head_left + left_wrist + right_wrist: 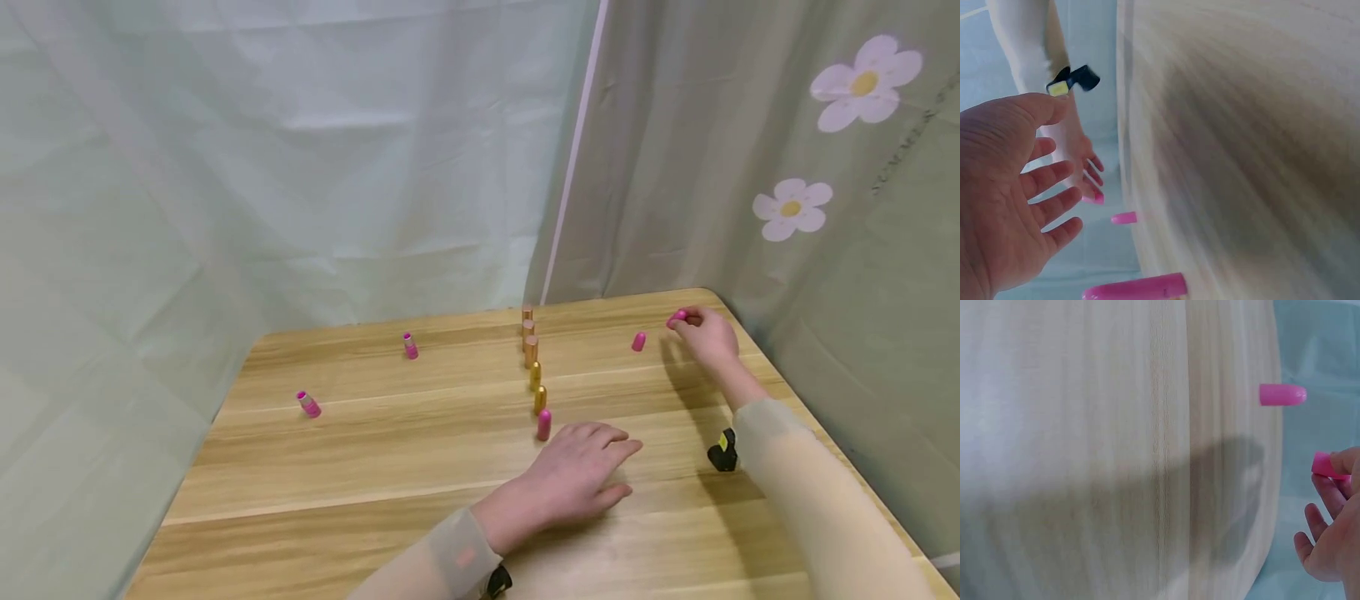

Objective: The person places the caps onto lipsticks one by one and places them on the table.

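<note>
My right hand [708, 340] pinches a small pink lipstick cap [1321, 465] between thumb and fingers, above the table near its far right corner. A second pink cap [638, 342] stands upright on the table, left of that hand. My left hand [581, 471] hovers palm down with its fingers spread and nothing in them. Just beyond it stands a closed pink lipstick [543, 425], the nearest of a row. Behind this come two gold lipsticks [540, 400] and three copper ones [531, 352]. Two capless pink lipstick bases [308, 405] stand apart on the left.
The wooden table [375, 467] has rounded far corners. Pale curtains [375, 167] hang close behind its far edge and along both sides, with white flowers printed on the right one. Black wrist cameras [722, 452] sit under both forearms.
</note>
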